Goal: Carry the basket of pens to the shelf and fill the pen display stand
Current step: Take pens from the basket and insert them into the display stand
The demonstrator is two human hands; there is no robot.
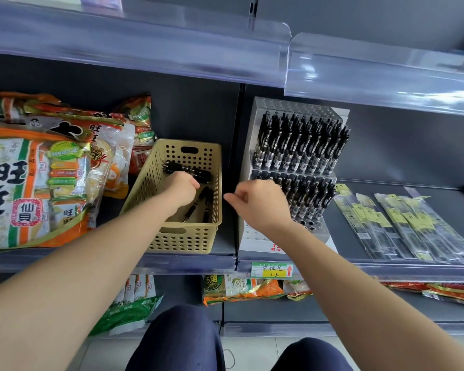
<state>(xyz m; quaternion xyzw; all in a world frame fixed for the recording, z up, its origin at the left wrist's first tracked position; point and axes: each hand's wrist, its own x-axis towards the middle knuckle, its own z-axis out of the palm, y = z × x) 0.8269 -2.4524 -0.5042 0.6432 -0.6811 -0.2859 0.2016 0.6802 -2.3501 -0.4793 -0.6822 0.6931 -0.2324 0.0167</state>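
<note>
A beige perforated basket (188, 243) stands on the middle shelf, with a few loose black pens (206, 210) lying in it. My left hand (182, 187) reaches into the basket, its fingers curled round a bundle of black pens (196, 171) near the far wall. Right of the basket stands the stepped pen display stand (292, 105), its two upper tiers packed with black pens (300, 145) and some front holes bare. My right hand (255, 202) hovers between basket and stand with loosely curled fingers that hold nothing.
Large orange snack bags (38, 178) crowd the shelf left of the basket. Flat clear packs with yellow labels (402, 226) lie right of the stand. A clear shelf guard (145, 44) overhangs above. A yellow price label (273, 270) sits on the shelf edge, with more snack bags (241, 289) below.
</note>
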